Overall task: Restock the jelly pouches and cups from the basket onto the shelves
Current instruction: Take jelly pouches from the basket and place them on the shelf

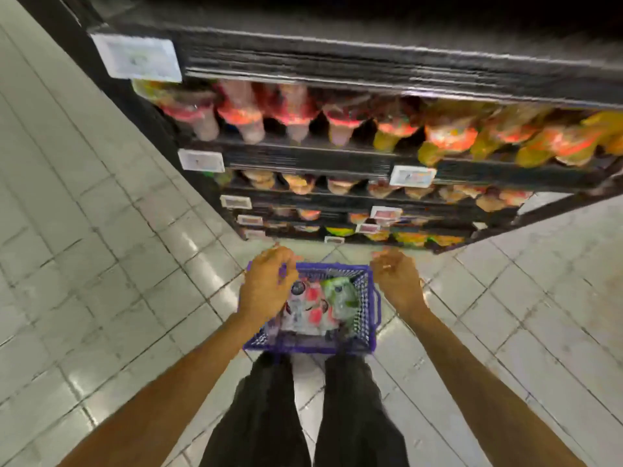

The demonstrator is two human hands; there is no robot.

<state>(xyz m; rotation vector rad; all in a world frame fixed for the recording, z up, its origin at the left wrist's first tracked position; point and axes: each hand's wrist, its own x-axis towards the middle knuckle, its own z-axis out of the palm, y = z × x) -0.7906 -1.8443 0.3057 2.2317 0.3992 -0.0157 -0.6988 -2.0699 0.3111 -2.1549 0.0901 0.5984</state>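
Purple basket (369, 318) of jelly pouches (312, 310) lies under the left hand (266, 288), right hand (397, 281) just right, both hands loosely curled, holding nothing.

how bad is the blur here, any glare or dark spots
Head view: motion blur smears the shelves and leaves the price tags unreadable; the top shelf sinks into near black; glare patches shine on the floor tiles; wide-angle distortion slants the shelf edges; the basket and pouches are only mildly soft.

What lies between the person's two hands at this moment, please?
In the head view, the purple basket lies between the left hand and right hand, holding red-and-white pouches and a green pouch.
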